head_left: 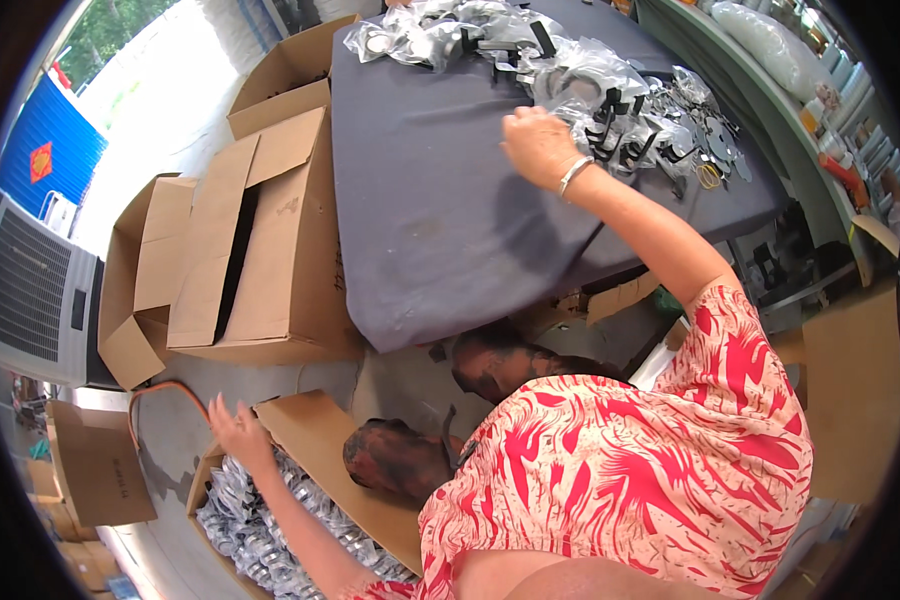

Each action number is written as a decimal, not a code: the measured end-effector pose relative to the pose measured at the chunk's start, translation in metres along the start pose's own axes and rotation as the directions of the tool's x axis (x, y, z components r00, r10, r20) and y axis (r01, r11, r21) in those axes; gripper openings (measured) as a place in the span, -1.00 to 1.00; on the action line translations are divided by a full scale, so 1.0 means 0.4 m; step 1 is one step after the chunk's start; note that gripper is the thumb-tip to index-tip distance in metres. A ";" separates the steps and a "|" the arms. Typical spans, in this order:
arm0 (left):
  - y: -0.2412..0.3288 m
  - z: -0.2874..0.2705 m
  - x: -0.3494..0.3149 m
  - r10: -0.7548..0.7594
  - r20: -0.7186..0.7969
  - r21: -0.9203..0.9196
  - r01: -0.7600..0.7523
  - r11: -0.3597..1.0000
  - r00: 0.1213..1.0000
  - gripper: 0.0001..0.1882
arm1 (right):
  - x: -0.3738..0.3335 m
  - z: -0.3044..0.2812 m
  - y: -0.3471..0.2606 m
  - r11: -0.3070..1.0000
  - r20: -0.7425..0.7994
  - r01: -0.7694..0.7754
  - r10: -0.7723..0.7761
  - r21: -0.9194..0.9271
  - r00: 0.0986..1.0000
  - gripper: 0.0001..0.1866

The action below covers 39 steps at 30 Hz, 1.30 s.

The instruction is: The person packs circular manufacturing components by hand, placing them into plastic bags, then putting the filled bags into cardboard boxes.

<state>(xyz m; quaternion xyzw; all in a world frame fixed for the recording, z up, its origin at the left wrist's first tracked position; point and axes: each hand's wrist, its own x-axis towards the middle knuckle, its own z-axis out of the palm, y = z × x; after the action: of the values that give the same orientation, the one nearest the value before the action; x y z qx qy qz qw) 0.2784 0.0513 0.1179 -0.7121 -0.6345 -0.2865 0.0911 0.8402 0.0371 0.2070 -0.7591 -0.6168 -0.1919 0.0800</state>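
Observation:
My right hand (538, 143) reaches up onto the table covered in a dark grey cloth (430, 200). Its fingers rest at the edge of a heap of clear plastic bags with black metal parts (610, 100); whether they grip one I cannot tell. My left hand (238, 432) hangs low on the left, fingers spread, holding nothing. It hovers over an open cardboard box full of bagged silvery parts (260, 520) on the floor.
Large open cardboard boxes (260, 240) stand left of the table. More boxes (95, 465) sit at lower left beside a white cooling unit (35, 290). A green shelf with bottles (820, 100) runs along the right.

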 end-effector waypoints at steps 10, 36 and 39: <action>0.686 0.012 0.080 0.348 0.004 -0.740 -0.231 0.632 0.937 -0.65 | -0.090 0.003 0.078 0.974 -0.052 0.169 -0.179 -0.150 0.983 -0.91; 0.897 0.159 0.042 0.391 -0.263 -0.759 -0.439 0.481 0.882 -0.49 | -0.131 -0.011 -0.066 0.571 0.098 0.081 -0.275 0.817 0.956 -0.79; 0.887 0.162 0.037 0.406 -0.204 -0.766 -0.404 0.500 0.891 -0.46 | -0.133 -0.006 -0.073 0.128 0.217 -0.182 -0.368 0.975 0.904 -0.79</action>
<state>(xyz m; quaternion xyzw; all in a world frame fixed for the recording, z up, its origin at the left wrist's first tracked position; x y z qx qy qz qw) 0.6370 0.0328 0.1555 -0.8056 -0.2564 -0.5063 -0.1699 0.8027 -0.0054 0.1852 -0.4951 -0.6369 0.4206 0.4152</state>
